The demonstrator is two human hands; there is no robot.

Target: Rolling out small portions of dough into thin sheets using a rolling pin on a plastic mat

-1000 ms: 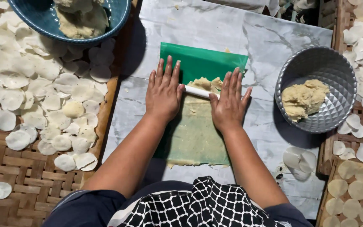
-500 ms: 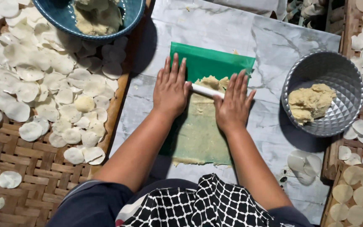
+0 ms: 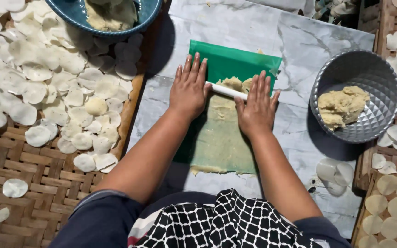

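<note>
- Both hands have pushed the white rolling pin (image 3: 226, 91) farther up the green sheet (image 3: 235, 62) since the earlier frame.
- Left hand (image 3: 188, 89) and right hand (image 3: 255, 110) lie flat, fingers spread, pressing the pin's ends.
- Flattened dough (image 3: 221, 138) trails below the pin; a thicker lump sits just above it.
- Right of the sheet stands a silver bowl (image 3: 368, 73) of dough.

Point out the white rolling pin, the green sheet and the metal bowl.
white rolling pin (image 3: 226, 91), head view, bare middle of the rod between the hands.
green sheet (image 3: 235, 62), head view, uncovered far part.
metal bowl (image 3: 368, 69), head view, inner wall above the dough.
</note>
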